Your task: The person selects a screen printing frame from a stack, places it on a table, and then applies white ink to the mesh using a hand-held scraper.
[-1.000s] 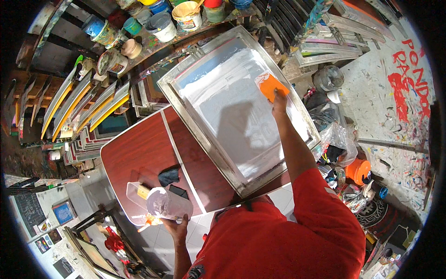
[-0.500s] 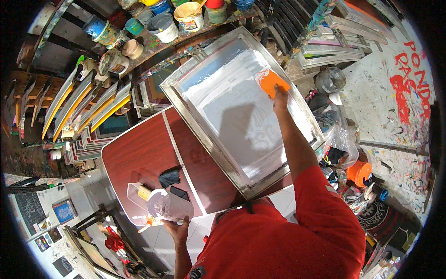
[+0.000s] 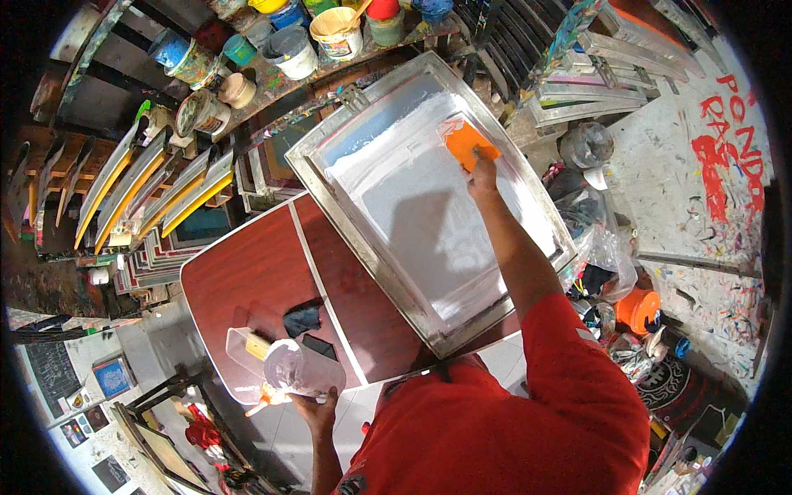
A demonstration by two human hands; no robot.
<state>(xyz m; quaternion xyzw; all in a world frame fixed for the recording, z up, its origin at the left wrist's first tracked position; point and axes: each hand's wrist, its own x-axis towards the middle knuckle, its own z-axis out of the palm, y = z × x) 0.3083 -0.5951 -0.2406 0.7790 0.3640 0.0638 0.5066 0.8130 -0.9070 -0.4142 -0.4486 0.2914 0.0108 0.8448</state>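
A large metal-framed printing screen [image 3: 330, 202] coated in white ink lies tilted across a red-brown table [image 3: 247, 272]. My right hand [image 3: 483, 175] presses an orange scraper card [image 3: 467, 143] against the mesh near the screen's far right corner. My left hand [image 3: 313, 406] grips a clear plastic container [image 3: 301, 369] at the table's near edge. Beside that container lies a clear tub [image 3: 241, 346] with a yellowish tool in it.
Several paint pots [image 3: 334, 31] crowd a shelf beyond the screen. Squeegees and stacked frames [image 3: 157, 198] fill the rack at left. A dark rag [image 3: 301, 318] lies on the table. An orange bucket [image 3: 637, 309] and plastic bags sit on the paint-spattered floor at right.
My right hand has slid the orange card a little farther along the mesh toward the far corner. The left hand still holds the clear container at the table edge.
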